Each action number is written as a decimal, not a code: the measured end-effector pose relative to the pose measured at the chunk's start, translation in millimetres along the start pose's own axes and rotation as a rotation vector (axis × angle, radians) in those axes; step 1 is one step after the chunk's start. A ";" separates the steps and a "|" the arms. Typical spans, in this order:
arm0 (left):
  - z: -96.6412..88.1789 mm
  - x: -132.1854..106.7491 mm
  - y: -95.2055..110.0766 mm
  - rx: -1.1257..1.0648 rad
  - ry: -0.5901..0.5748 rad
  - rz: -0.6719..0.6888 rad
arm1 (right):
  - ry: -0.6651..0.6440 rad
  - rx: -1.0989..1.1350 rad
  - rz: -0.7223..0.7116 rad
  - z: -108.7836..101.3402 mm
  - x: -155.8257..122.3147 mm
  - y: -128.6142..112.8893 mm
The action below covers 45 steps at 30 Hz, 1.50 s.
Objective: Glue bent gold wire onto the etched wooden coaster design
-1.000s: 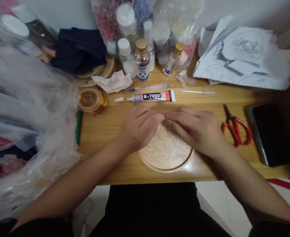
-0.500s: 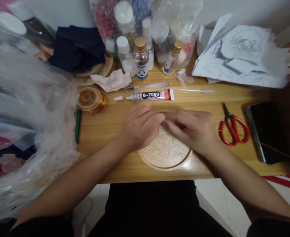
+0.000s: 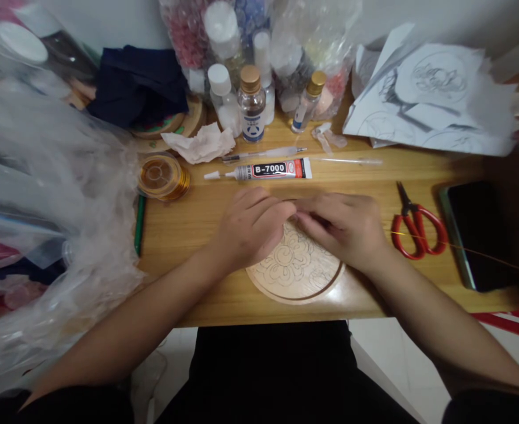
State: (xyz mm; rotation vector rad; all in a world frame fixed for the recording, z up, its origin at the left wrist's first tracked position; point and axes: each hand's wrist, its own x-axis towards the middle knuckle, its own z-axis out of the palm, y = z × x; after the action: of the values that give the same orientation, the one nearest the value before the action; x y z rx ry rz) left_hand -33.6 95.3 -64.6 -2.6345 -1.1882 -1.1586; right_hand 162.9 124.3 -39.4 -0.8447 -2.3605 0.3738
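Observation:
A round, light wooden disc (image 3: 294, 274) with a flower pattern in dark outline and a groove near its rim lies flat at the table's front. Over its far edge, my left hand (image 3: 254, 227) is closed, thumb and fingers pinched together. My right hand (image 3: 341, 227) is closed as well, and its fingertips meet those of the left. A thin gold wire (image 3: 484, 250) comes out from behind my right wrist and runs right across the red-handled pliers or snips (image 3: 418, 229) and the phone (image 3: 480, 235). What lies between the fingertips is hidden.
Beyond my hands lie a B-7000 glue tube (image 3: 272, 169), a pen (image 3: 265, 154) and crumpled tissue (image 3: 201, 144). A gold wire spool (image 3: 164, 176) sits left, beside plastic bags (image 3: 86, 194). Small bottles (image 3: 253, 106) and paper drawings (image 3: 436, 94) stand at the back.
My right hand has shifted very slightly, and the wire's loose end over the phone has moved a little. My left hand stays almost still.

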 end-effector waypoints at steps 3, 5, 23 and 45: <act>-1.0 0.1 0.4 0.008 -0.010 -0.008 | -0.018 0.030 0.000 -0.2 0.6 1.0; -1.1 0.2 0.5 0.004 -0.012 -0.004 | -0.026 0.044 -0.003 -0.4 1.0 1.3; -1.4 1.8 0.8 0.014 0.014 0.025 | 0.004 -0.017 -0.019 0.3 0.0 -0.6; -2.0 1.4 0.4 -0.009 0.012 0.001 | 0.007 -0.025 -0.005 0.0 0.4 -1.6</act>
State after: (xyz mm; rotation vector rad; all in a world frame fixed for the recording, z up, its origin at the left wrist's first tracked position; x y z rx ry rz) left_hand -34.0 95.3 -62.2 -2.6306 -1.1817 -1.1801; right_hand 161.8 123.3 -38.5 -0.8504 -2.3646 0.3396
